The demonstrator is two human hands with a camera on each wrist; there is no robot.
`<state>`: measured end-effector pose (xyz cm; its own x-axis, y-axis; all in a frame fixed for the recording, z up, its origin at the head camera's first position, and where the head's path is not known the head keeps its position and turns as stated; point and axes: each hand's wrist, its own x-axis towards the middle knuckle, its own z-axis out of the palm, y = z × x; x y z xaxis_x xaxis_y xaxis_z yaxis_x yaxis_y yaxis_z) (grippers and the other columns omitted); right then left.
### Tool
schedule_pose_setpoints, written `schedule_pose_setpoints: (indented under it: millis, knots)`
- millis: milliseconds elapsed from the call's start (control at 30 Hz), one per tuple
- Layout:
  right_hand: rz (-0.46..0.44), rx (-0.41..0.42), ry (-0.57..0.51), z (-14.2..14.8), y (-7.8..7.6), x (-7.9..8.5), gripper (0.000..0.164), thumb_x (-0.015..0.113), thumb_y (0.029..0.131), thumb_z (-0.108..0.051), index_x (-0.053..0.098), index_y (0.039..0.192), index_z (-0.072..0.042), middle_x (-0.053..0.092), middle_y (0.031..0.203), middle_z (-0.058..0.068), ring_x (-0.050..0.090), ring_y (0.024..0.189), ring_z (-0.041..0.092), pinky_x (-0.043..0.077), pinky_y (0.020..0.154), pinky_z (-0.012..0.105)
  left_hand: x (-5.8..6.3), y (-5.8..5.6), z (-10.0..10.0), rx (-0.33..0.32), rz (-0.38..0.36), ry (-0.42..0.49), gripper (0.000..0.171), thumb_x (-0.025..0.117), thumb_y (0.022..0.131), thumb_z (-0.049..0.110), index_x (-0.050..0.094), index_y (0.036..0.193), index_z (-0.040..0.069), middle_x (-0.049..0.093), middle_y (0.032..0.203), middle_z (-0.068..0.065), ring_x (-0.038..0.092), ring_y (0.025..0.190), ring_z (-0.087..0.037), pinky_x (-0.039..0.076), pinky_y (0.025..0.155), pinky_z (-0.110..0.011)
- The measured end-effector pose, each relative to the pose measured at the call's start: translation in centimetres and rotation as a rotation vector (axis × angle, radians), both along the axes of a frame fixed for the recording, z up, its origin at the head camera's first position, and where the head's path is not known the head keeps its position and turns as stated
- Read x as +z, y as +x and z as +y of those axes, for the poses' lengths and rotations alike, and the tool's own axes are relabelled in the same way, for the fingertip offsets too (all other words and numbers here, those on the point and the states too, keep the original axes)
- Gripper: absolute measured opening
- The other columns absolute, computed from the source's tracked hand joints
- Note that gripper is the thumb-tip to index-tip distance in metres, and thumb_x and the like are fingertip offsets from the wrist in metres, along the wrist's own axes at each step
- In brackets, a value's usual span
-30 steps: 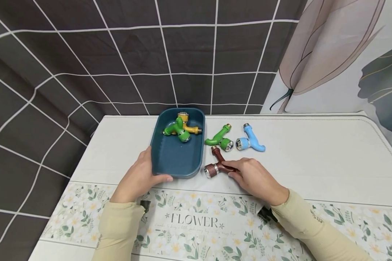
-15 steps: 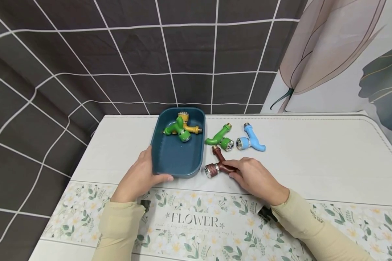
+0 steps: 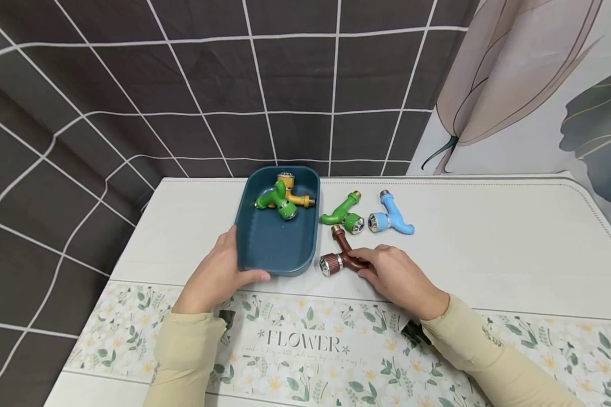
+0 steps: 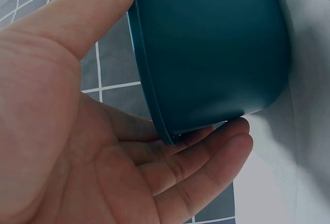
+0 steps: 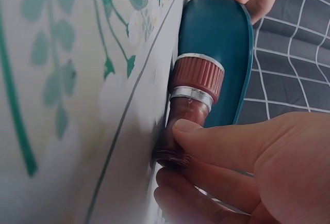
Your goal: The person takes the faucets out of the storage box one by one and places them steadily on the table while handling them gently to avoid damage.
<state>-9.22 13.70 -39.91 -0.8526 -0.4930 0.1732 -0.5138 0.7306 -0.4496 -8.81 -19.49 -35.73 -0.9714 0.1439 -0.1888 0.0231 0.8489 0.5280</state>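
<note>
In the head view my left hand (image 3: pixel 215 273) holds the near left corner of a dark blue plastic bin (image 3: pixel 275 249), thumb along the front rim and fingers along the left side. The left wrist view shows the fingers against the bin's wall (image 4: pixel 216 53). My right hand (image 3: pixel 398 276) pinches the spout end of a brown water tap (image 3: pixel 344 254) lying on the table, its ribbed knob (image 5: pixel 198 77) towards the bin. Inside the bin, a green tap (image 3: pixel 277 202) lies over a yellow tap (image 3: pixel 299 200), partly covering it.
Beyond the brown tap lie another green tap (image 3: pixel 342 211), close to the bin's right side, and a light blue tap (image 3: pixel 393 216). A white tablecloth (image 3: pixel 489 243) with a floral band covers the table. Dark grid-patterned cloth (image 3: pixel 295 85) hangs behind and at the left.
</note>
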Motion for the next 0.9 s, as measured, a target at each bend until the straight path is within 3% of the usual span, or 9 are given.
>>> schedule_pose_setpoints:
  millis: [467,700,900]
  knots:
    - [0.011,-0.021,0.021,-0.16,0.06,0.00,0.041,0.081,0.084,-0.005,0.070,0.123,-0.003,0.073,0.092,0.011,0.065,0.078,0.019,0.052,0.065,0.034,-0.02,-0.06,0.02,0.002,-0.010,-0.002,0.126,0.089,0.076,0.040,0.004,0.159,-0.002,0.026,0.158,-0.028,0.035,0.143,-0.041,0.035,0.111,-0.057]
    - [0.042,-0.029,0.005,-0.25,0.06,0.15,0.040,0.083,0.082,-0.006,0.071,0.121,-0.002,0.074,0.101,0.013,0.069,0.093,0.027,0.057,0.078,0.043,-0.08,-0.06,0.00,0.003,-0.005,0.007,0.126,0.089,0.076,0.040,0.004,0.160,-0.001,0.027,0.158,-0.028,0.035,0.142,-0.041,0.036,0.111,-0.057]
    - [0.073,-0.018,-0.017,-0.21,-0.09,0.46,0.037,0.083,0.083,-0.009,0.073,0.118,-0.003,0.075,0.105,0.011,0.069,0.098,0.027,0.057,0.083,0.044,-0.08,0.00,-0.01,0.000,-0.001,0.009,0.126,0.089,0.076,0.040,0.004,0.160,-0.001,0.026,0.158,-0.028,0.034,0.143,-0.041,0.035,0.111,-0.057]
